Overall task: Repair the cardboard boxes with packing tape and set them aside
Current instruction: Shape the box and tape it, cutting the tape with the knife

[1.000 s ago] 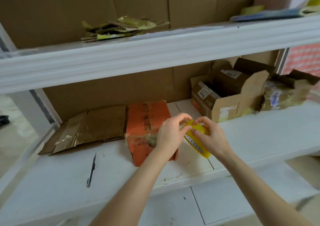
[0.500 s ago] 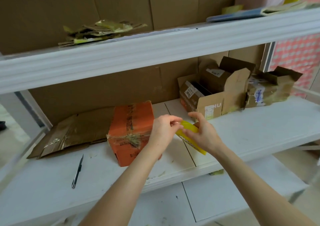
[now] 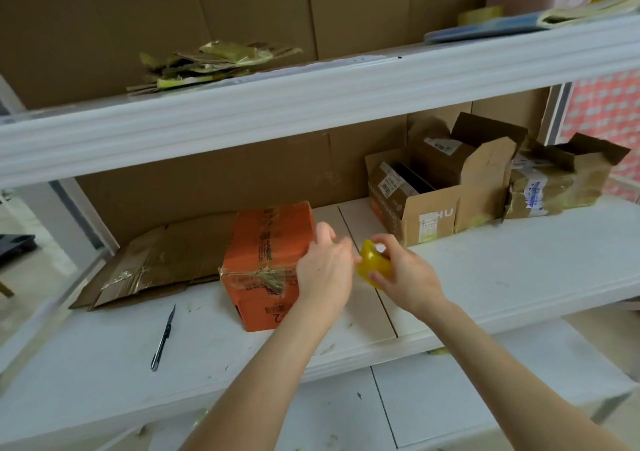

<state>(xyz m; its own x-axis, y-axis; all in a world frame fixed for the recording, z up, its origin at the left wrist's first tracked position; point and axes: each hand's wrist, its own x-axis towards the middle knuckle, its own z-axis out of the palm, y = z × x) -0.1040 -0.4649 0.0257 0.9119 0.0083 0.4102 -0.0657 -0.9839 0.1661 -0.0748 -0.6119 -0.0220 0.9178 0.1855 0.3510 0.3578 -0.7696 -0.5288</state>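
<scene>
Head view: right hand (image 3: 405, 274) with fingers curled round yellow tape roll (image 3: 374, 267), left hand (image 3: 323, 270) against roll's left edge, fingertips hidden, grip cannot be told, orange box (image 3: 266, 243) just left of left fingers, on white shelf (image 3: 519, 260), open brown box (image 3: 433, 208) beyond right fingers.

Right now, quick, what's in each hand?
Left hand: beside the yellow tape roll; grip cannot be told.
Right hand: holds the yellow tape roll.

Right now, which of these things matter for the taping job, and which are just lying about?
Job: tape roll in right hand; orange box; open brown box; crumpled box.
Lying about: slim tool; flattened cardboard; cardboard scraps overhead.
</scene>
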